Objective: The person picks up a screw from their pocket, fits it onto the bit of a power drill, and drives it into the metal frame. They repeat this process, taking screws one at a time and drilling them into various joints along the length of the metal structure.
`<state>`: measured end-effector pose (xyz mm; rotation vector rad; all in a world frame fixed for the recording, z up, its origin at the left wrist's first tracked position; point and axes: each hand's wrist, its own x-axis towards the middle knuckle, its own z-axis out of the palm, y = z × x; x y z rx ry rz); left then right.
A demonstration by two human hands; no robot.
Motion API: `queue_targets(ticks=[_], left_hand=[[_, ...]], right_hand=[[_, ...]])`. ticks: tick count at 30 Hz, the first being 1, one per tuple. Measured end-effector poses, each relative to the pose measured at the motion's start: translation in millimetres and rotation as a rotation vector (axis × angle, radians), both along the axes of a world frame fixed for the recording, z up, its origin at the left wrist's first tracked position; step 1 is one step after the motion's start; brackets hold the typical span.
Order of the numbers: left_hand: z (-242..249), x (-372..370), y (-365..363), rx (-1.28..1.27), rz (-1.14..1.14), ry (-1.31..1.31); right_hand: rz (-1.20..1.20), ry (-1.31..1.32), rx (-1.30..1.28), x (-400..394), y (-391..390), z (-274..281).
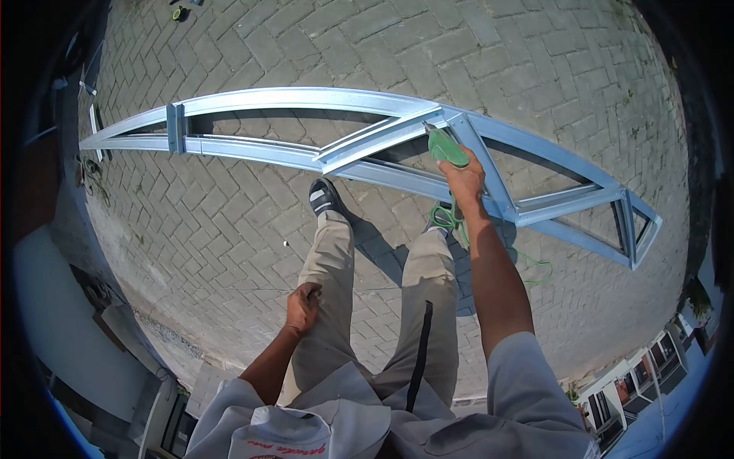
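Note:
My right hand [465, 180] is wrapped round the grip of a green corded drill [446, 147]. The drill's tip points up at a joint of the silvery metal truss [375, 139], close to where a slanted brace meets the curved top rail. A green cord [443, 217] hangs coiled below my wrist and trails off to the right. With fingers curled in, my left hand [303, 307] rests near my left thigh; what it may hold is hidden. The truss lies flat on the paving, several braces joining its two long rails.
Grey interlocking pavers [229, 206] cover the ground. A yellow tape measure [179, 14] lies at the far upper left. My sandalled foot [325, 196] stands just short of the lower rail. Buildings [627, 382] border the paving at the lower right.

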<state>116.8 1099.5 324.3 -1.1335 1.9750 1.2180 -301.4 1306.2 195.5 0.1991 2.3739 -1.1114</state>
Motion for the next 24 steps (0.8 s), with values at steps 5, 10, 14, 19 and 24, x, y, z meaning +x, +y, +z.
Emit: queue_targets(ticks=[5, 10, 14, 19, 24], left_hand=[[11, 3, -10, -0.022, 0.101, 0.0], [2, 17, -20, -0.166, -0.007, 0.147], [-5, 21, -21, -0.195, -0.012, 0.177], [-7, 14, -25, -0.192, 0.03, 0.115], [-14, 8, -31, -0.185, 0.019, 0.144]], right_hand=[[0.009, -0.01, 0.058, 0, -23, -29], [-0.046, -0.001, 0.03, 5, -20, -60], [-0.034, 0.006, -0.035, 7, -16, -59], [-0.007, -0.006, 0.0, -2, -23, -52], [0.034, -0.026, 0.027, -11, -21, -59]])
